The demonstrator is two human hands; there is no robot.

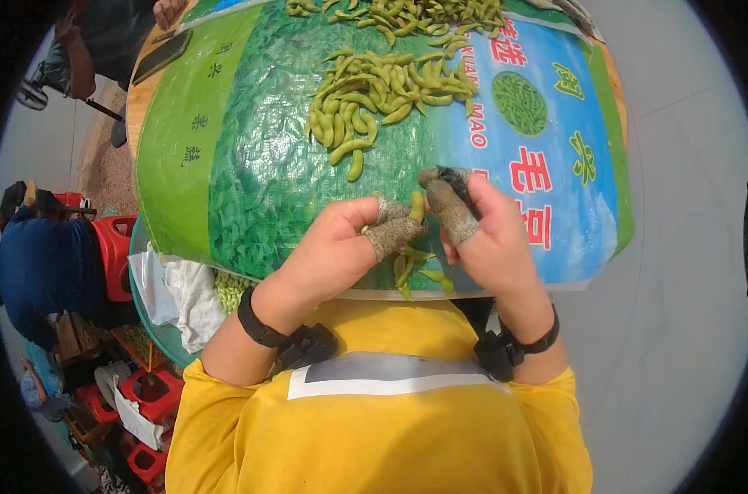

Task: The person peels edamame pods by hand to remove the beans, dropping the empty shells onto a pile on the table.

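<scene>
My left hand (337,243), with grey knit covers on the thumb and a finger, pinches a green edamame pod (417,206) that points upward. Just to its right, my right hand (493,230) is closed, its thumb in a knit cover and something black wrapped near the fingertips. What lies between those right fingers is hidden. Below the hands, a few loose pods (403,267) rest at the sheet's near edge. A pile of edamame pods (374,95) lies farther up the printed plastic sheet (267,165).
More pods (423,12) are heaped at the far edge. A phone (161,58) lies at the table's far left, near another person's hand (170,11). At left, a green basin (156,321) holds shelled beans (230,290) and a white cloth (194,300). Red stools (114,255) stand beyond.
</scene>
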